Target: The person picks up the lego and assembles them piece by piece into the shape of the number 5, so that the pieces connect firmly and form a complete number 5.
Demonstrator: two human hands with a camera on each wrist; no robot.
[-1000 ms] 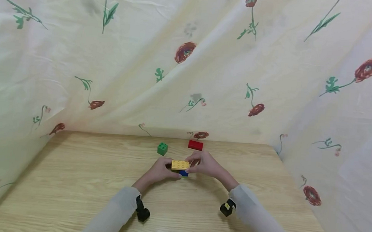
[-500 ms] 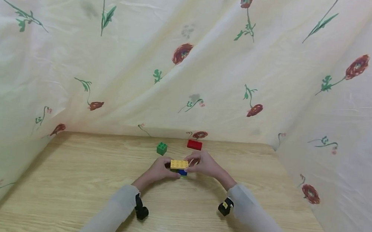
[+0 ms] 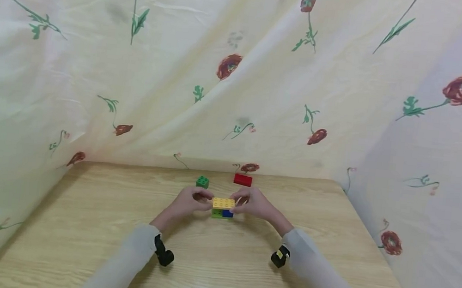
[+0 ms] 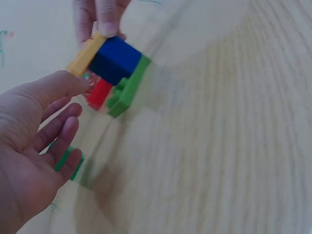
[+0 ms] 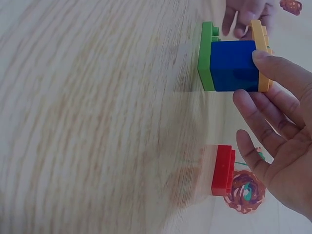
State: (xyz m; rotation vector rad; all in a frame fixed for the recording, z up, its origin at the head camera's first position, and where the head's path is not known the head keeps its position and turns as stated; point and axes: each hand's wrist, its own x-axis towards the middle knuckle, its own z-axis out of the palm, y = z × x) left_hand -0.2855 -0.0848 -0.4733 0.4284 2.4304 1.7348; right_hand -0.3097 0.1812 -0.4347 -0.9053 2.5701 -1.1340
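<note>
Head view: on the wooden table (image 3: 219, 263), a yellow brick (image 3: 223, 203) caps a blue brick (image 3: 227, 213) standing on a light-green base (image 3: 217, 214). The red brick (image 3: 243, 180) and green cube (image 3: 202, 181) sit behind.

Left wrist view: the left hand (image 4: 36, 126) is loosely open beside the yellow brick — contact unclear.

Right wrist view: the right hand (image 5: 287, 117) pinches the yellow brick — thumb on its edge.

Between your left grip (image 3: 189, 200) and right grip (image 3: 254, 204), a flat yellow brick (image 3: 223, 203) lies level, studs upward, its end pinched by the right. Beneath it, nearest your right grip, a blue brick (image 5: 234, 66) sits on a light-green plate (image 5: 205, 56), whose bare studs show toward your left grip.
</note>
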